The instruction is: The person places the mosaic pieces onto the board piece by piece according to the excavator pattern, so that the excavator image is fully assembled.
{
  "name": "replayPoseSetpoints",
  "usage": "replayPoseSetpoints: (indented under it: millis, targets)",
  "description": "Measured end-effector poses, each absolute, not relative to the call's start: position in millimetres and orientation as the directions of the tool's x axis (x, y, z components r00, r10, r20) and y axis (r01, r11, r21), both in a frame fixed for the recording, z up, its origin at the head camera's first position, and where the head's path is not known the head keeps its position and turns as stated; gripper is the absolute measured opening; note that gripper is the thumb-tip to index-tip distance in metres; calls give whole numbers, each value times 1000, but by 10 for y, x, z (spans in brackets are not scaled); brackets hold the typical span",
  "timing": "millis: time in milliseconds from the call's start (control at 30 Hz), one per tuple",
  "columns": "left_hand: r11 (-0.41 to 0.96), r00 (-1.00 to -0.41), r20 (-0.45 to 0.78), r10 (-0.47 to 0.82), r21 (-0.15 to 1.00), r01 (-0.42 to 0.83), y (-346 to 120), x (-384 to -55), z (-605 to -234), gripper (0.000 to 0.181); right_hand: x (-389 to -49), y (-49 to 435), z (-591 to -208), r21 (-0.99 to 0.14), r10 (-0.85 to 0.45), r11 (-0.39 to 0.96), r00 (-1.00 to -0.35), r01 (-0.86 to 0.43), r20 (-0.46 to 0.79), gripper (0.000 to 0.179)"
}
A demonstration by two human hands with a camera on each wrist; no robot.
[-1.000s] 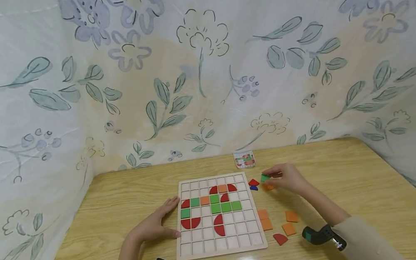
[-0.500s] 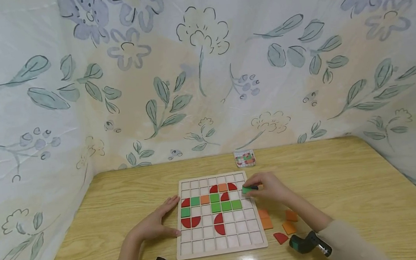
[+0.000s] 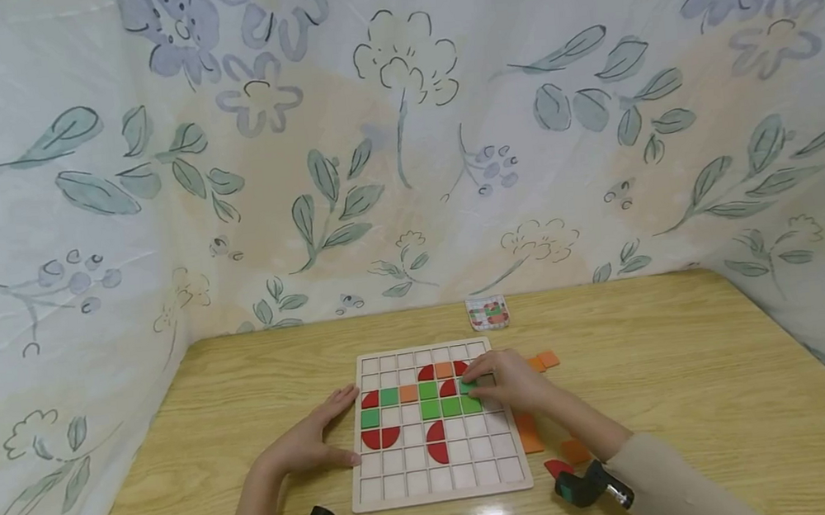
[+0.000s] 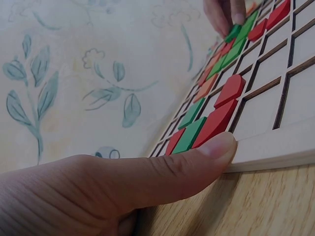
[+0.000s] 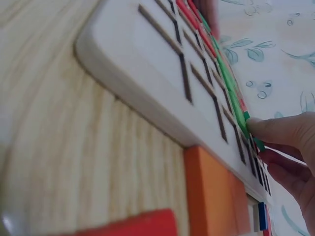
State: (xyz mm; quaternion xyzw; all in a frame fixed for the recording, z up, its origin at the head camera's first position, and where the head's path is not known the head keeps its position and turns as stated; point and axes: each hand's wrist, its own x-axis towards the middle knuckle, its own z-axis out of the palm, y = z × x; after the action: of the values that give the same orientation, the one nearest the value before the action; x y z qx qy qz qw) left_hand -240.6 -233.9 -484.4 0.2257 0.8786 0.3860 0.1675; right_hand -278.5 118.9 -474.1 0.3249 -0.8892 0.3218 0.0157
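Note:
A wooden grid board (image 3: 443, 500) lies on the table, with red quarter-circle, orange square and green square tiles set in its cells. My left hand (image 3: 304, 444) rests along the board's left edge with fingers extended; in the left wrist view its thumb (image 4: 197, 160) touches the rim. Over the board's upper right part, my right hand (image 3: 510, 381) pinches a green square tile (image 3: 465, 387) between thumb and fingers, just right of a red quarter-circle (image 3: 448, 387). In the right wrist view this green tile (image 5: 260, 144) is at the fingertips; whether it sits fully in a cell is unclear.
Loose orange tiles (image 3: 529, 435) lie against the board's right side, with another orange tile (image 3: 575, 450) and a red quarter-circle (image 3: 556, 467) nearby. More orange tiles (image 3: 547, 359) lie beyond my right hand. A small pattern card (image 3: 488, 313) lies behind the board.
My right hand has moved left from the loose pieces onto the board, carrying the green tile. The left hand has stayed at the board's edge.

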Motion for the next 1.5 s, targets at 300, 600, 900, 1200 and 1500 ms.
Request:
replayPoseSetpoints:
  millis: [300,600,900,1200,1500]
  targets:
    - [604,-846,-125,518,754,258,-2334,-2414,-4850,97,-2812,1176,-4783,-533,-582,585,-774,-611,248,15]
    - [601,-845,-123,520,756,260,-2340,-2412,-4866,98,-2802,1172,-4781,-522,-596,578,-762,-627,254,12]
    - [597,-845,-123,521,760,257,-2338,-2404,-4852,97,-2766,1135,-4771,-488,-599,586,-751,-647,276,11]
    - [592,-840,-127,528,764,257,-2330,-2402,-4852,97,-2737,1284,-4738,-600,-505,554,-806,-577,309,16]
    - [605,-845,-137,516,757,247,-2330,-2405,-4843,97,-2694,1585,-4731,-668,-355,591,-889,-453,289,21]
